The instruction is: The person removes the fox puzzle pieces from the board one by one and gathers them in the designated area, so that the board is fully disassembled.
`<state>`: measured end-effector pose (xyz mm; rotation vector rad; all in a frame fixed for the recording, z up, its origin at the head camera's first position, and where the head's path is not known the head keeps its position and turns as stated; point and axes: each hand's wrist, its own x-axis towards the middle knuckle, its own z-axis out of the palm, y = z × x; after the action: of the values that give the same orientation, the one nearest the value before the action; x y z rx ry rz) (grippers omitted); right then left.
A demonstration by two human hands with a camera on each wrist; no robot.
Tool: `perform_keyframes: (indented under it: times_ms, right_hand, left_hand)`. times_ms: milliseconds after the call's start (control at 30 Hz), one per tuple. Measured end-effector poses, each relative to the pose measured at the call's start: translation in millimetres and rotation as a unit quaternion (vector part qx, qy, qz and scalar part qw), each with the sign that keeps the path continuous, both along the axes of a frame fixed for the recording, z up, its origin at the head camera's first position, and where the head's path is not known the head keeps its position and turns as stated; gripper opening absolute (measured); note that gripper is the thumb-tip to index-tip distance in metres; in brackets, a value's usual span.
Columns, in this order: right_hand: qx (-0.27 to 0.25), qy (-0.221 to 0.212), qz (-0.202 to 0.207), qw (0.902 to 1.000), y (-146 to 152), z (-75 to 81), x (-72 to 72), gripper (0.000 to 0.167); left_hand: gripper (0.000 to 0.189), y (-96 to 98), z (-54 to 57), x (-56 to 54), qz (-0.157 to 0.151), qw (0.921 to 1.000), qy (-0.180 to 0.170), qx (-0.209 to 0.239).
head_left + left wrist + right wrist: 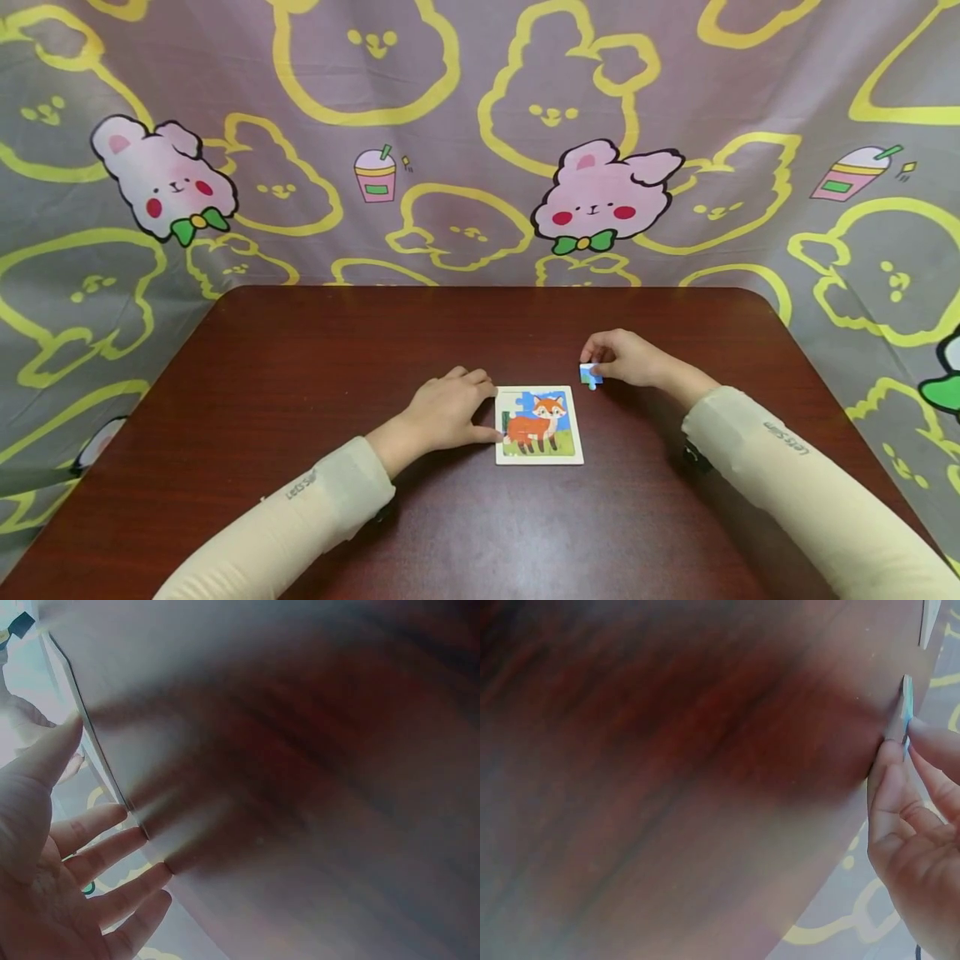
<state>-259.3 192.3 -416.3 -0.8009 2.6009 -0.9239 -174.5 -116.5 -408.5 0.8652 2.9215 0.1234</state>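
Observation:
A square fox jigsaw puzzle in a pale frame lies flat on the dark wooden table. In its upper left corner the pale backing shows, beside blue sky pieces. My left hand is at the frame's left side, thumb and fingertips against the edge; the left wrist view shows the fingers spread and nearly straight. Beyond the puzzle's upper right corner, my right hand pinches a blue and green puzzle piece between thumb and fingers. The right wrist view shows that piece edge-on, close over the table.
The brown table stretches out on both sides of the puzzle. Behind its far edge hangs a curtain printed with yellow outlines and pink rabbits, which also runs along the left and right sides.

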Motion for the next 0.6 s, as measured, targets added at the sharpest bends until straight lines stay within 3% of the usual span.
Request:
perform_keyframes:
  times_ms: [333,600]
  right_hand:
    - [0.040,0.032,-0.007,0.9986,0.1,1.9,0.9,0.011]
    - [0.027,0.068,0.000,0.9973,-7.5,8.7,6.7,0.013]
  left_hand:
    - [0.065,0.0,0.7,-0.8,-0.004,1.0000,0.001,0.003]
    - [0.065,-0.4,1.3,-0.5,-0.003,1.0000,-0.001,0.004]
